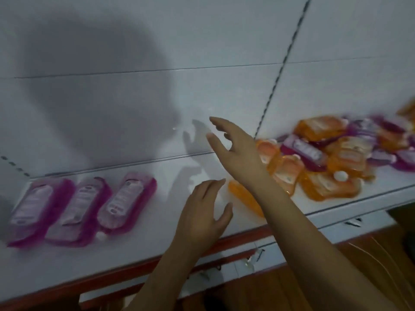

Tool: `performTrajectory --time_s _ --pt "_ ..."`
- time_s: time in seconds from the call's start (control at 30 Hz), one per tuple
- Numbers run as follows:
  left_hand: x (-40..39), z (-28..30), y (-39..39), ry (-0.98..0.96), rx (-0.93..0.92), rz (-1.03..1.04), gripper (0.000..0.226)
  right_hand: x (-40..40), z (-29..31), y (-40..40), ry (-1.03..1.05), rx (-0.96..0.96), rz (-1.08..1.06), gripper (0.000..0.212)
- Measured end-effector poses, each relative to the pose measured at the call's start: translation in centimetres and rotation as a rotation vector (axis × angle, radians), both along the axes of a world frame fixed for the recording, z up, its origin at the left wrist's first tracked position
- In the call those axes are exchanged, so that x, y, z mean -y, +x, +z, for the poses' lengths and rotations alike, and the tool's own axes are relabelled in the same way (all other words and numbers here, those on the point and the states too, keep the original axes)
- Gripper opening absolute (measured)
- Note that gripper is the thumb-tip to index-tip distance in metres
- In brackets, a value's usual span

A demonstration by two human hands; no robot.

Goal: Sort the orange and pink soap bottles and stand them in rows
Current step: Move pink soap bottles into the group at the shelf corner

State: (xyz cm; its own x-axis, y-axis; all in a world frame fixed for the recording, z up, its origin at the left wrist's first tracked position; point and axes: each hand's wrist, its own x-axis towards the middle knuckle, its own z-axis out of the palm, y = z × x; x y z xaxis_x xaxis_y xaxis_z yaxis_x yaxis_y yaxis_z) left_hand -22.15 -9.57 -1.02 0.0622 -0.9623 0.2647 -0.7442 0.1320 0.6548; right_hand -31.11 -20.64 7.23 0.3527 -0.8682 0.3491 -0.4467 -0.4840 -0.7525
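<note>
Dim room, light from behind me, my big dark shadow on the white wall (94,90), pile of bottles (336,153) blurry, straight lines bend near edges.

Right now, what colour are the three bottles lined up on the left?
Pink; the three bottles show best in the head view.

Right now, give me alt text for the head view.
Both hands, left and right, hover open and empty over a white shelf. Three pink bottles sit side by side at left; a mixed orange-and-pink pile lies at right.
</note>
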Motion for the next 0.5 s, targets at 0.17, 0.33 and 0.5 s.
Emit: performTrajectory --time_s 0.17,0.33,0.5 --pt "2.3 0.6 -8.1 -0.046 -0.023 -0.182 0.049 0.0 0.8 -10.7 -0.006 0.027 -0.201 0.047" --pt "5.2 0.4 -16.1 -0.042 -0.010 -0.242 0.050 1.5 0.2 -21.3 -0.016 0.029 -0.326 0.047" --pt "8.7 -0.2 -22.8 -0.017 -0.047 -0.180 0.050 4.8 -0.6 -29.3 -0.014 -0.041 -0.320 0.050"
